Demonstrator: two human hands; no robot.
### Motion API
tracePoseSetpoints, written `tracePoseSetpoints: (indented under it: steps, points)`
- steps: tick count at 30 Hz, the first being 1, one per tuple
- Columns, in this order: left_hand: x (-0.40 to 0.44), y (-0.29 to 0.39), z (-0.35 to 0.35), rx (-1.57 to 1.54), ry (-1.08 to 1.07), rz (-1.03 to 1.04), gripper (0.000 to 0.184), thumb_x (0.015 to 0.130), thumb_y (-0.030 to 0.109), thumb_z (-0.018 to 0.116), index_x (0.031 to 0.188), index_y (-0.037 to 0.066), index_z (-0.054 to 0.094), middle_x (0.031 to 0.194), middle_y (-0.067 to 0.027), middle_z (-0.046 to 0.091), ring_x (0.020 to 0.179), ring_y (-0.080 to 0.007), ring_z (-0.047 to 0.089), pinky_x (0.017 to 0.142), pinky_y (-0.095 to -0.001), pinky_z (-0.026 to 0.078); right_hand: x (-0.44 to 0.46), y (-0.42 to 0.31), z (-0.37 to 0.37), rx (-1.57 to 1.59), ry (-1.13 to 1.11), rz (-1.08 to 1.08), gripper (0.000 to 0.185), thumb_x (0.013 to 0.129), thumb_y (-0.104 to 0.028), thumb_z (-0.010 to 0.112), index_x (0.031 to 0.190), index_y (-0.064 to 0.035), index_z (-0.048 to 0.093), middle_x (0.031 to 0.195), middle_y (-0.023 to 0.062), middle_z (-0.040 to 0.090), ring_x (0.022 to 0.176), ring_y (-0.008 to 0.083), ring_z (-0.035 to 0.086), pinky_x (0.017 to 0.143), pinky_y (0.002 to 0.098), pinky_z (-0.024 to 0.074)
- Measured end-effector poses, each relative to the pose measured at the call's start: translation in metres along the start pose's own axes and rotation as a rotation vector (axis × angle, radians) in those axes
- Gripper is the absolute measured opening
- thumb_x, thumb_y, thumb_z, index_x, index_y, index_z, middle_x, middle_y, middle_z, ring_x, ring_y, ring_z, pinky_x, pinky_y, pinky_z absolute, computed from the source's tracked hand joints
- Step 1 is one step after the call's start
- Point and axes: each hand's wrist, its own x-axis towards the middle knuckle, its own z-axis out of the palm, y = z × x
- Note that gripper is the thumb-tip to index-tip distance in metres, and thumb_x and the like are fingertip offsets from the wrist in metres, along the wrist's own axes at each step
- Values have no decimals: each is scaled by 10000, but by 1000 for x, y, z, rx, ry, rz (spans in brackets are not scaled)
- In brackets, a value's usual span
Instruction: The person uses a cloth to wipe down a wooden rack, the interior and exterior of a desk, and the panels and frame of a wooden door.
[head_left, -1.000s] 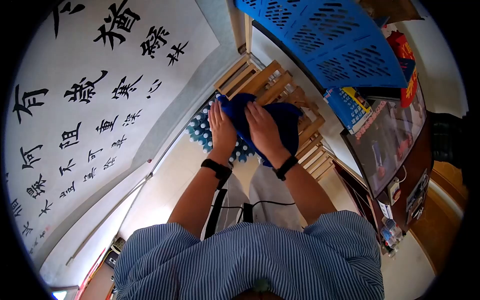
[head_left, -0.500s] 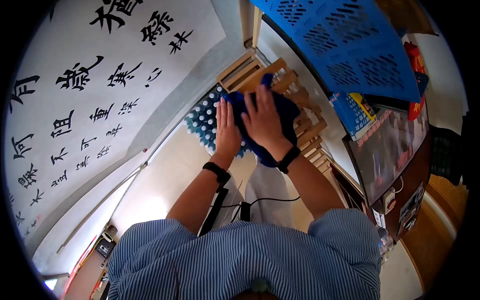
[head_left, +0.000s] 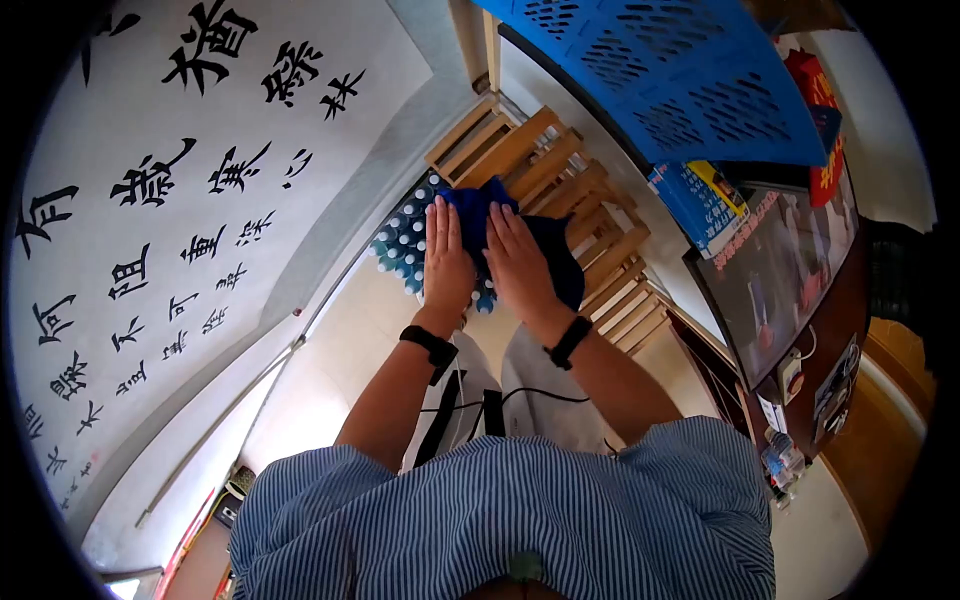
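Note:
A dark blue cloth (head_left: 557, 248), perhaps a garment, lies bunched over a slatted wooden surface (head_left: 545, 150). My left hand (head_left: 448, 262) rests flat along its left side, fingers stretched out and pointing away from me. On the cloth's middle, my right hand (head_left: 520, 265) lies with its fingers extended and close together. A brighter blue fold (head_left: 478, 200) of the cloth shows between and beyond my fingertips. Both wrists wear black bands. The cloth's underside is hidden.
Several bottles with white caps (head_left: 408, 235) stand packed left of the cloth. A blue perforated crate (head_left: 690, 80) is at upper right, above a blue box (head_left: 695, 210) and a screen (head_left: 775, 280). Calligraphy (head_left: 150, 180) covers the left wall. A black cable (head_left: 540, 393) crosses my legs.
My right hand has drawn in closer to my left and down onto the cloth. The cloth's right part has shifted inward, and more wooden slats show. The view has turned slightly.

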Motion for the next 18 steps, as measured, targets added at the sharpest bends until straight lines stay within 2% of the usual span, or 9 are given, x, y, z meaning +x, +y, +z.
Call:
tracePoseSetpoints:
  steps: [3, 6, 7, 10, 11, 14, 15, 17, 18]
  points:
    - [0, -8, 3, 13, 21, 34, 595, 905, 9, 496, 1456, -27, 274, 1530, -241, 228, 1413, -377, 259, 1128, -428, 292, 0, 44, -19, 16, 45, -65, 472, 876, -37, 546, 1323, 80, 452, 1430, 202, 415, 1338, 349, 374, 1124, 431, 298]
    - [-9, 9, 21, -592, 141, -297, 634, 972, 144, 523, 1494, 32, 182, 1493, -214, 305, 1295, -324, 449, 1035, -390, 409, 17, 67, -33, -162, 186, -12, 466, 873, -36, 538, 1315, 84, 456, 1424, 211, 419, 1323, 357, 388, 1120, 432, 304]
    - [-11, 7, 24, -836, -31, -488, 690, 990, 227, 532, 1510, 70, 107, 1408, -177, 401, 1089, -243, 578, 867, -341, 496, 21, 69, -38, -245, 227, 13, 465, 876, -40, 532, 1315, 89, 453, 1423, 221, 415, 1320, 366, 389, 1120, 436, 303]
    - [-19, 33, 22, -1045, -136, -598, 710, 986, 226, 542, 1505, 47, 91, 1249, -133, 519, 897, -191, 608, 741, -314, 503, 29, 37, -25, -251, 342, 217, 457, 889, -53, 497, 1318, 99, 444, 1411, 244, 417, 1317, 392, 383, 1119, 446, 302]
    - [-24, 26, 28, -903, -120, -624, 701, 966, 264, 576, 1488, 38, 166, 1097, -158, 625, 834, -234, 646, 690, -332, 503, 25, 19, -25, -223, 256, 195, 454, 895, -63, 469, 1313, 110, 437, 1399, 261, 419, 1310, 415, 382, 1117, 454, 303]
    - [-45, 9, 19, -448, -29, -463, 673, 939, 310, 605, 1458, 56, 260, 954, -197, 664, 809, -318, 664, 682, -373, 509, -7, 13, 1, -116, 149, -157, 393, 863, -103, 535, 1223, 53, 530, 1323, 239, 495, 1246, 367, 465, 1036, 437, 395]
    - [-59, -11, 32, -288, 65, -389, 604, 923, 321, 610, 1416, 82, 356, 942, -249, 656, 842, -395, 656, 675, -419, 513, -13, 10, -5, -33, 53, -70, 385, 861, -120, 558, 1211, 38, 541, 1290, 231, 512, 1216, 357, 484, 1004, 435, 412]
    - [-61, 3, 3, -261, 20, -418, 571, 926, 314, 603, 1405, 96, 383, 957, -252, 656, 839, -402, 657, 663, -431, 519, -21, 7, -33, 132, -141, 99, 370, 857, -153, 603, 1187, 10, 564, 1224, 216, 548, 1156, 337, 523, 939, 433, 447]
    - [-58, 15, -15, -249, -3, -432, 555, 927, 310, 599, 1400, 103, 396, 964, -254, 655, 837, -406, 657, 657, -437, 521, -22, 9, -45, 165, -14, 216, 365, 863, -167, 612, 1183, 1, 568, 1207, 209, 552, 1137, 336, 526, 920, 444, 446]
